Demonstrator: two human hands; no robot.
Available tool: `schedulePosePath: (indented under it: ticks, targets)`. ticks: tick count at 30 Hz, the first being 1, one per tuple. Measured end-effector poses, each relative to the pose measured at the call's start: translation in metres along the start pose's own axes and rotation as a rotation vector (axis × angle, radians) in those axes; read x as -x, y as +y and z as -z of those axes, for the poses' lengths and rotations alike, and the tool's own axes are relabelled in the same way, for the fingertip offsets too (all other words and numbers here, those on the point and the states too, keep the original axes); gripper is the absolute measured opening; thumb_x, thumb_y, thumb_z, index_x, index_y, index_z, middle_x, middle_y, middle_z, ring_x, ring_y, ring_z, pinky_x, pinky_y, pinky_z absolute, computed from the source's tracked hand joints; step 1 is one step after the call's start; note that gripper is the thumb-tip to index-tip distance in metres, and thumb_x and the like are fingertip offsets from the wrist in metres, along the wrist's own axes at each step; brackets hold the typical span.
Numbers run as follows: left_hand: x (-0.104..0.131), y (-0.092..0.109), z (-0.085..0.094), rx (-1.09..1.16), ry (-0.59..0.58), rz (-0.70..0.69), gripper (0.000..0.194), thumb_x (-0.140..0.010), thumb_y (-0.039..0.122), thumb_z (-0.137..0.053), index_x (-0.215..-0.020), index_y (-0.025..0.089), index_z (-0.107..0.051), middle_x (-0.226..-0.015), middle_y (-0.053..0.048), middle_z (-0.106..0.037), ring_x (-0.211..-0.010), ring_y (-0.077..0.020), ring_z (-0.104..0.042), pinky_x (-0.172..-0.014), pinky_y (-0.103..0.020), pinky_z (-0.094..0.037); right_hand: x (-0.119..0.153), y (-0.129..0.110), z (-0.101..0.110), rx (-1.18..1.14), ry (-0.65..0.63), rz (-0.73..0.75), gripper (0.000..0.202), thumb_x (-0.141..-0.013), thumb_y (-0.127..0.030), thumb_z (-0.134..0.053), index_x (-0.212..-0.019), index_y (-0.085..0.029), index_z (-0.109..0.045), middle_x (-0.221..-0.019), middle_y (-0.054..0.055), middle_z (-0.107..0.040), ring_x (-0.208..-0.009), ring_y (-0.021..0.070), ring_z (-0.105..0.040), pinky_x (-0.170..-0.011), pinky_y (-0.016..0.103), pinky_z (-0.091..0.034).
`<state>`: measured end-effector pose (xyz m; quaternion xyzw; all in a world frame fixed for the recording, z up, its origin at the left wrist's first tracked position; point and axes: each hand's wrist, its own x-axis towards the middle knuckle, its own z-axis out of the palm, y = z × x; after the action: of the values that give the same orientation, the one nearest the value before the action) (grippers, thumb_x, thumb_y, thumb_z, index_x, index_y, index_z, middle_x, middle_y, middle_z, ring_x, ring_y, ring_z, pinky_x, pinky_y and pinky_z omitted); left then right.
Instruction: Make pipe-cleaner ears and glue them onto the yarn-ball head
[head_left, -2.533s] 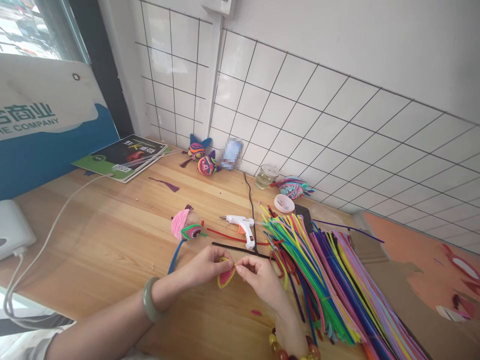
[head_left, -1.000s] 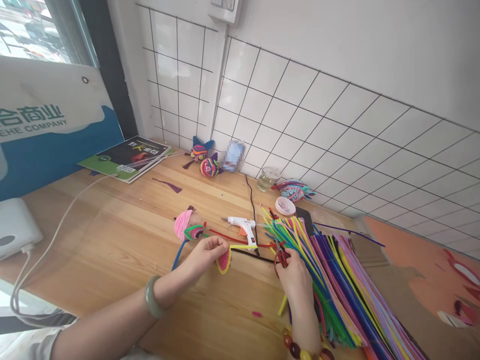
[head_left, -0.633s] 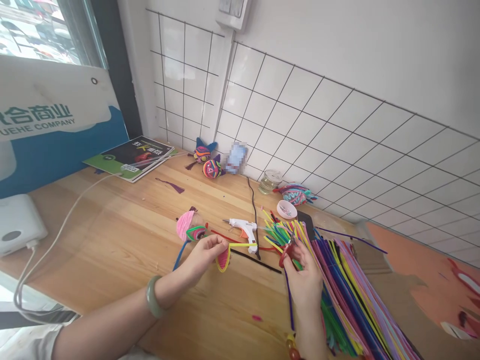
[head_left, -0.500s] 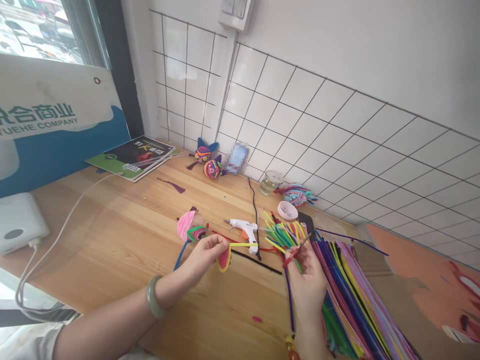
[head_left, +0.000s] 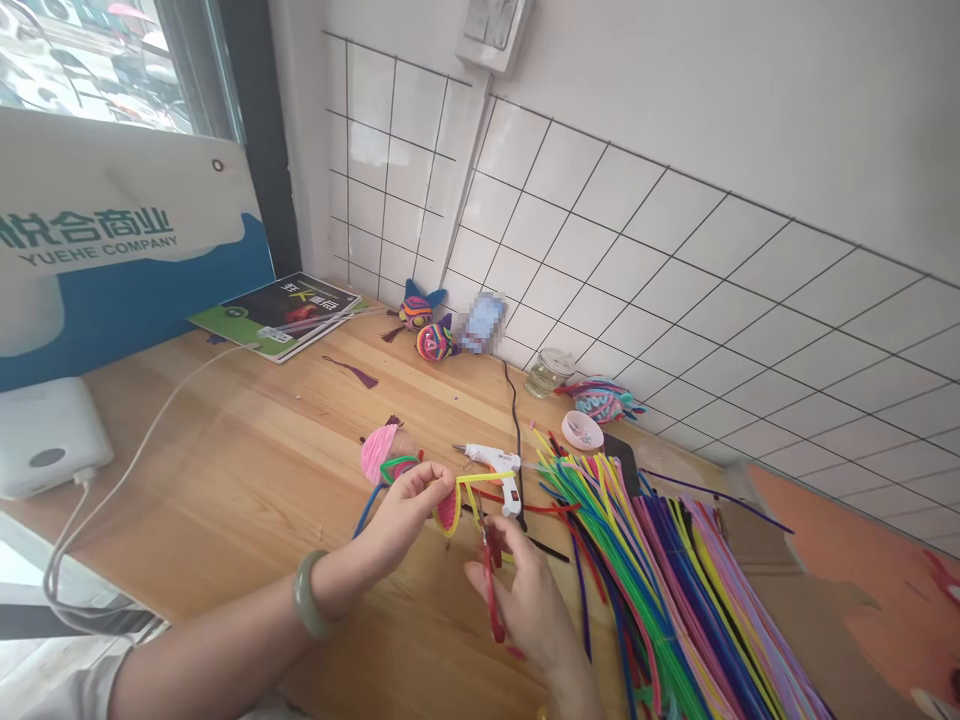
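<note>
Between its fingertips, my left hand (head_left: 424,500) pinches a pink piece (head_left: 448,512) edged with yellow pipe cleaner, and a yellow strand (head_left: 487,477) sticks out to the right. Red-handled scissors (head_left: 491,585) are in my right hand (head_left: 529,600), their blades pointing up near the yellow strands; whether they touch is unclear. Behind my left hand lies a pink-wrapped ball (head_left: 380,452) with a green-edged piece, partly hidden. A white glue gun (head_left: 491,460) rests just beyond the strand.
Bundled pipe cleaners (head_left: 675,590) cover the right side. At the back stand a glass jar (head_left: 550,372), a pink dish (head_left: 582,430) and colourful wrapped figures (head_left: 435,341). A white device (head_left: 52,440) with a cable sits left.
My right hand has moved left with the scissors, from over the pipe cleaners to beside the yellow-edged piece. My left hand keeps its pinch. The view has shifted slightly.
</note>
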<state>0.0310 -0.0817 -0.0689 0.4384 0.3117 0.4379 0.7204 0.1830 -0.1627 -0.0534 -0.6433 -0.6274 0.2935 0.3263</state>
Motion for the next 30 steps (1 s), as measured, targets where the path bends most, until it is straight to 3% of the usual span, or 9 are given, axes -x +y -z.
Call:
schedulePosePath:
  ticks: [4, 13, 22, 30]
  targets:
    - [0.002, -0.002, -0.002, -0.054, -0.045, 0.012, 0.026, -0.079, 0.039, -0.053, -0.069, 0.015, -0.05, -0.054, 0.003, -0.05, -0.049, -0.0086, -0.045, -0.051, -0.02, -0.036, -0.001, -0.006, -0.007, 0.02, -0.007, 0.027, 0.034, -0.07, -0.023, -0.062, -0.103, -0.018, -0.054, -0.084, 0.004, -0.062, -0.076, 0.0186, -0.058, -0.071, 0.028, -0.048]
    - [0.004, -0.009, -0.005, -0.12, -0.105, 0.016, 0.023, -0.075, 0.036, -0.058, -0.07, 0.015, -0.052, -0.064, 0.002, -0.05, -0.058, -0.0093, -0.045, -0.058, -0.02, -0.038, -0.004, -0.01, -0.017, -0.163, -0.018, 0.083, 0.036, -0.078, -0.023, -0.054, -0.113, -0.019, -0.051, -0.104, 0.008, -0.062, -0.094, 0.0215, -0.058, -0.076, 0.03, -0.049]
    - [0.003, -0.013, -0.004, -0.113, -0.084, 0.039, 0.023, -0.075, 0.036, -0.058, -0.07, 0.014, -0.051, -0.06, 0.003, -0.048, -0.055, -0.008, -0.043, -0.055, -0.019, -0.036, -0.004, -0.01, -0.025, -0.23, -0.018, 0.064, 0.032, -0.082, -0.024, -0.05, -0.113, -0.018, -0.049, -0.103, 0.008, -0.061, -0.092, 0.0188, -0.058, -0.077, 0.027, -0.047]
    - [0.004, -0.01, -0.005, -0.074, -0.089, 0.095, 0.024, -0.075, 0.038, -0.057, -0.07, 0.016, -0.048, -0.055, 0.004, -0.048, -0.047, -0.0085, -0.048, -0.048, -0.02, -0.039, -0.004, -0.004, -0.032, -0.156, 0.017, 0.045, 0.024, -0.086, -0.03, -0.043, -0.105, -0.017, -0.051, -0.087, 0.006, -0.063, -0.074, 0.0158, -0.059, -0.065, 0.024, -0.047]
